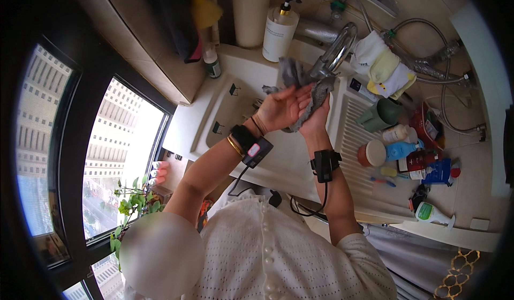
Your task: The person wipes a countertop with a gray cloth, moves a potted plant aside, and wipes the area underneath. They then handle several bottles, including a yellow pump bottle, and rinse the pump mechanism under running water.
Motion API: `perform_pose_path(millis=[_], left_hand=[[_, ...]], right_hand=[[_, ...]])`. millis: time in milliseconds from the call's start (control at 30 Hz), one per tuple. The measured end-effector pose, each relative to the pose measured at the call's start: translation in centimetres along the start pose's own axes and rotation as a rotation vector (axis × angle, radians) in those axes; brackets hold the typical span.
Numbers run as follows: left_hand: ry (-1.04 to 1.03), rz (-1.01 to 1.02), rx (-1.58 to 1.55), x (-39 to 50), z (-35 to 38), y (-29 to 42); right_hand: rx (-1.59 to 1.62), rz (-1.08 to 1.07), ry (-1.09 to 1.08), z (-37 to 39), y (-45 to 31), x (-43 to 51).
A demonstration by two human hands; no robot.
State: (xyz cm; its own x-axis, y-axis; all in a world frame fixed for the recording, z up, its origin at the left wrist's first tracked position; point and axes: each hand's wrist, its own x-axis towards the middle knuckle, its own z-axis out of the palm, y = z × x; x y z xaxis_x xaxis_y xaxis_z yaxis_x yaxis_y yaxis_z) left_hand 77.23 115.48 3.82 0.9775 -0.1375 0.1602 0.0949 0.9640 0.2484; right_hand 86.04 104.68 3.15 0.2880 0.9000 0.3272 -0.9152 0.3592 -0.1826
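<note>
Over the white ceramic sink [281, 151], my right hand [318, 115] grips a wet-looking grey cloth [315, 102], which drapes along its palm and fingers. My left hand [281, 108] is beside it, palm upward, with its fingers at my right hand and the cloth. Another dark grey part of cloth [291, 73], blurred, shows just beyond my left fingers; whether it is one piece with the first cannot be told, nor whether the left fingers grip it. A chrome faucet [335, 55] arches just above and beyond the hands. Both wrists carry strapped black devices with cables.
A white pump bottle [277, 35] and a small dark green bottle [213, 65] stand at the sink's back. Small cloths [383, 65] hang beside the faucet. On the ribbed drainboard [349, 139] at right are a green cup [377, 115], a lidded jar [371, 153] and several bottles.
</note>
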Motion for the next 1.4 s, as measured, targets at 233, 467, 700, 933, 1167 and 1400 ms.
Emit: perform_pose_path(millis=[233, 467, 700, 933, 1167, 1400], left_hand=[[0.235, -0.108, 0.759, -0.9, -0.1, -1.4], [0.129, -0.063, 1.6, -1.5, 4.3, -0.4], [-0.254, 0.48, 2.644, 1.1, 4.7, 2.8], [-0.072, 0.661, 2.282, 2.0, 1.5, 0.0], [-0.046, 0.609, 2.035, 2.1, 2.4, -1.8], [-0.077, 0.126, 0.311, 1.0, 2.8, 1.0]], right_hand=[[-0.465, -0.277, 0.965, -0.1, 1.9, 1.7], [-0.489, -0.055, 0.849, -2.9, 0.4, 0.4], [-0.183, 0.019, 0.749, -0.4, 1.4, -1.6], [-0.365, -0.086, 0.677, 0.7, 2.9, -1.0], [-0.276, -0.066, 0.62, 0.9, 2.7, -1.1], [0.008, 0.028, 0.301, -0.6, 1.5, -0.4]])
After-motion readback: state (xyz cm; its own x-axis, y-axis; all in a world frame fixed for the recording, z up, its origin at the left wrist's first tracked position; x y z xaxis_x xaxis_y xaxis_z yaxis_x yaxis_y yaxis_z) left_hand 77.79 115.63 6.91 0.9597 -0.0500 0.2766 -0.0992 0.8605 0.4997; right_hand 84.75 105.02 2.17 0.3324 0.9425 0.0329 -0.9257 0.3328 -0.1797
